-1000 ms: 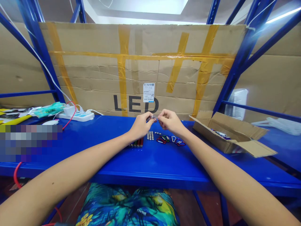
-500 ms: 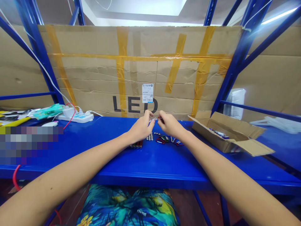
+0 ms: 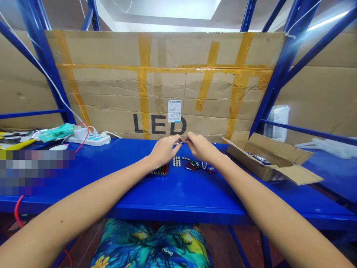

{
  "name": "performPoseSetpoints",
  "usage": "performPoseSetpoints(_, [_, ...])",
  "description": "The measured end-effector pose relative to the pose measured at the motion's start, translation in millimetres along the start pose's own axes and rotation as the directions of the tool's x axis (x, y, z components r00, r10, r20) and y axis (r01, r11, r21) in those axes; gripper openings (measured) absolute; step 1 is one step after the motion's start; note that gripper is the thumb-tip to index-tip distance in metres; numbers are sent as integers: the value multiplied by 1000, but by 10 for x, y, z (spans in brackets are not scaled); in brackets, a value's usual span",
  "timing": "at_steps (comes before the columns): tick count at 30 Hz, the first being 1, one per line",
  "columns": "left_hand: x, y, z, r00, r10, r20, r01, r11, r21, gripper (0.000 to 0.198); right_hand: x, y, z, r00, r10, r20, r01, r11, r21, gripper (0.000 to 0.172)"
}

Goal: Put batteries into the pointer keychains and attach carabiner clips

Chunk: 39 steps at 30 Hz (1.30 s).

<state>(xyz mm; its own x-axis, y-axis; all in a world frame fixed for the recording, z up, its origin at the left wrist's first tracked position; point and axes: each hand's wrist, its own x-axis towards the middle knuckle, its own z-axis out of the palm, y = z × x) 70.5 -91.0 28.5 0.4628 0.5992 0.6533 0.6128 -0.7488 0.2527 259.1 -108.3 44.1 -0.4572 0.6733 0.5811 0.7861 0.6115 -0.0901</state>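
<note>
My left hand is closed in a pinch around a small, thin silvery piece, held above the table. Fingertips of my right hand are pressed together at the right end of that piece; what they grip is too small to make out. Below the hands, small round silver button cells stand in rows, with a few more beside them. Several coloured carabiners lie under my right wrist. Slim red, green and dark metal tubes are lined up by my left wrist, which partly hides them.
An open cardboard box with some items inside stands on the right of the blue table. At the left are a white power strip and plastic-wrapped goods. A large cardboard sheet rises behind the table.
My left fingers have curled lower and closer around the small piece, and the left hand has turned slightly. The right hand has shifted a little left. More of the tubes shows.
</note>
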Motion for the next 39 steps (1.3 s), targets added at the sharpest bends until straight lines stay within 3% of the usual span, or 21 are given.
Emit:
performPoseSetpoints(6, [94,-169,-14,986,-150,-66,127,955,-270,12,23,157,-46,977,183,-112,-147,951,271,11])
performPoseSetpoints(10, [128,-210,-48,979,-195,-53,162,915,-371,9,39,222,-51,954,286,-86,-238,903,359,10])
performPoseSetpoints(14, [98,-130,-73,992,-110,-67,79,929,-361,9,50,161,-53,975,221,2,-199,872,447,15])
performPoseSetpoints(19, [71,-71,-55,996,22,-92,-50,950,-308,11,41,75,-48,978,102,181,-193,763,617,26])
performPoseSetpoints(26, [79,-53,-30,999,-31,-13,22,898,-440,24,37,43,30,966,184,179,-257,708,658,23])
performPoseSetpoints(28, [108,-56,-35,994,-110,5,92,802,-591,37,41,35,41,964,205,168,-264,708,655,22])
performPoseSetpoints(31, [158,-104,-76,967,-234,100,209,506,-837,62,44,23,39,961,232,153,-276,721,636,20])
performPoseSetpoints(33, [176,-155,-118,949,-258,181,266,348,-899,72,41,8,27,961,231,150,-273,735,621,19])
performPoseSetpoints(36, [177,-217,-159,929,-266,258,321,229,-919,77,31,-26,8,962,227,150,-271,755,597,19])
performPoseSetpoints(39, [168,-230,-157,921,-270,281,334,179,-925,76,21,-57,0,959,232,165,-284,762,582,20])
